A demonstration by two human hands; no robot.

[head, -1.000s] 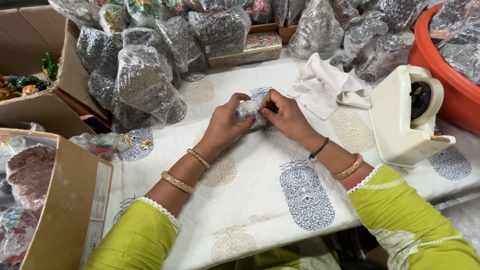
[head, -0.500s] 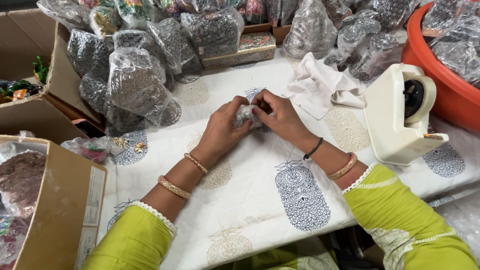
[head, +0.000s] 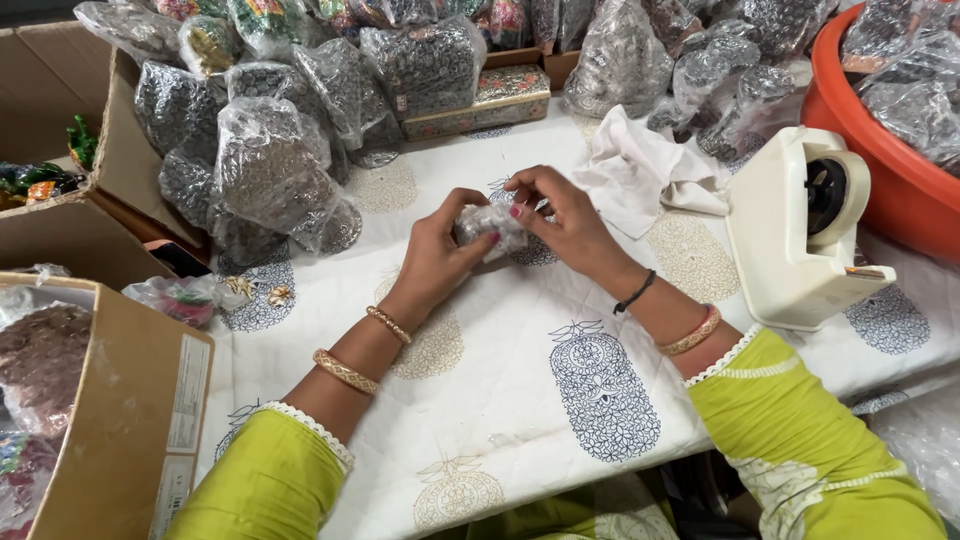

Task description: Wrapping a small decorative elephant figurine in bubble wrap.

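A table under a white printed cloth (head: pixel 520 400) carries a cream tape dispenser (head: pixel 800 240) at three o'clock, plastic-wrapped bundles (head: pixel 270 170) from ten to twelve, a crumpled white cloth (head: pixel 640 170), and perhaps small trinkets (head: pixel 255 292) at nine.

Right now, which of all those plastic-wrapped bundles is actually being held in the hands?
The small clear-wrapped bundle, pinched between left hand and right hand above the printed cloth; the other wrapped bundles lie piled behind, untouched.

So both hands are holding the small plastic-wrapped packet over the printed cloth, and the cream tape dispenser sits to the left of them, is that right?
Not quite. In the head view, the cream tape dispenser sits to the right of the hands, not the left. The rest holds: the left hand and right hand both hold the small plastic-wrapped packet over the printed cloth.
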